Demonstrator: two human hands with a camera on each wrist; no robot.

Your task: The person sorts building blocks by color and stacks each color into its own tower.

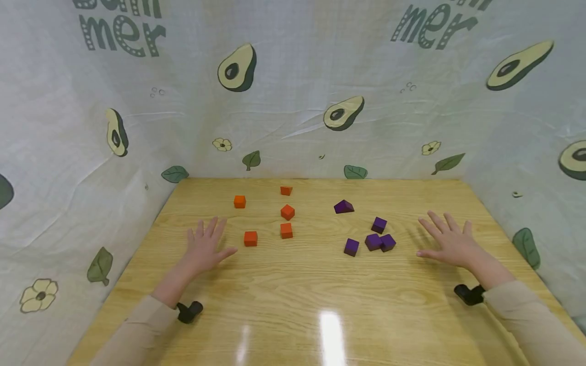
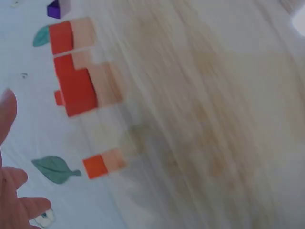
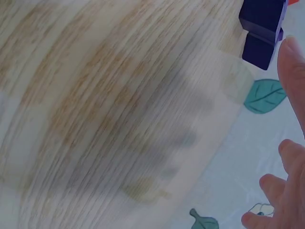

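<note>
Head: left hand [image 1: 205, 249] spread, held over table [image 1: 293, 290], left of five orange blocks [image 1: 250, 239]; right hand [image 1: 450, 243] likewise spread, right of five purple blocks [image 1: 373, 242]. Both sleeves [image 1: 526, 315] cut off by frame edge.

Left wrist: hand cropped at left edge; orange blocks overlap, hard to separate.

Right wrist: hand cropped at right; purple blocks overlap, top edge cuts one.

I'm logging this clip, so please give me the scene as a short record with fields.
left hand: fingers spread, holding nothing
right hand: fingers spread, holding nothing
orange-red blocks: five, apart from the purple ones, nearer the left hand
purple blocks: five, nearer the right hand
surface: wooden table
backdrop: avocado-print cloth
</note>
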